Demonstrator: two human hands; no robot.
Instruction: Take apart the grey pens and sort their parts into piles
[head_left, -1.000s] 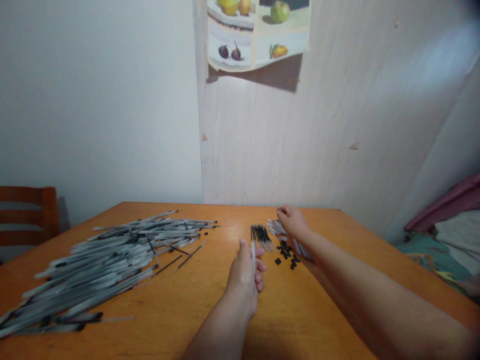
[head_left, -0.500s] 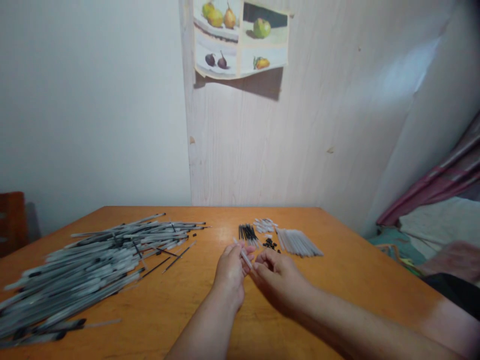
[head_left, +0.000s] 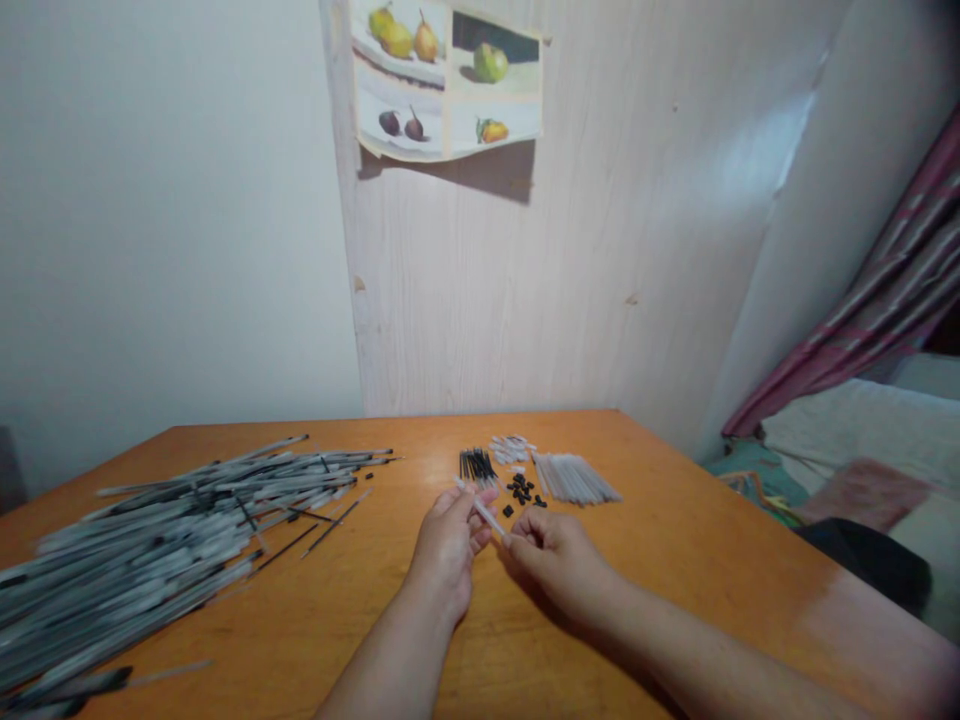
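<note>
Tube (head_left: 489,516): gripping it between thumb and fingers of the left hand (head_left: 446,545) while pinching its near end with the right hand (head_left: 562,555). Lying at two o'clock from the left hand, ten o'clock from the right, and touching both. No longer reaching toward the white caps (head_left: 512,448), as a second ago, but now meeting the tube; seemingly working both hands on one piece. Hiding any small part between the right fingertips, so leaving that impossible to tell. Moving outward, finding black caps (head_left: 520,490) at eleven o'clock from the right hand, clear tubes (head_left: 576,480) at twelve, refills (head_left: 476,465) at one o'clock from the left, and a mixed heap (head_left: 165,530) sprawling at nine.
</note>
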